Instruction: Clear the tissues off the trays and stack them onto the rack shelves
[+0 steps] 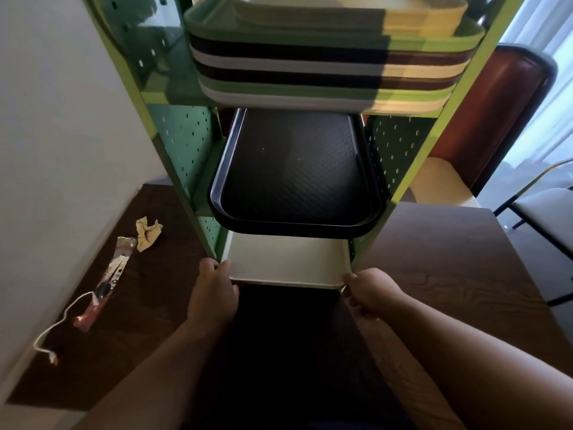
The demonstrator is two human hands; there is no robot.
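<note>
A white tray [286, 262] sits partly inside the lowest visible shelf of the green rack [183, 150], its near edge sticking out. My left hand [214, 293] grips its near left corner and my right hand [369, 293] grips its near right corner. On the shelf above lies a black tray [294, 172], overhanging the front. Higher up, a stack of several trays [328, 72] in green, white and dark colours fills another shelf. A crumpled yellowish tissue [148, 232] lies on the dark table to the left of the rack.
A plastic wrapper [107, 283] and a white string [62, 324] lie on the dark wooden table [449, 274] at the left. A white wall [62, 119] is on the left. A brown padded chair back [496, 119] and a metal-framed chair [542, 212] stand on the right.
</note>
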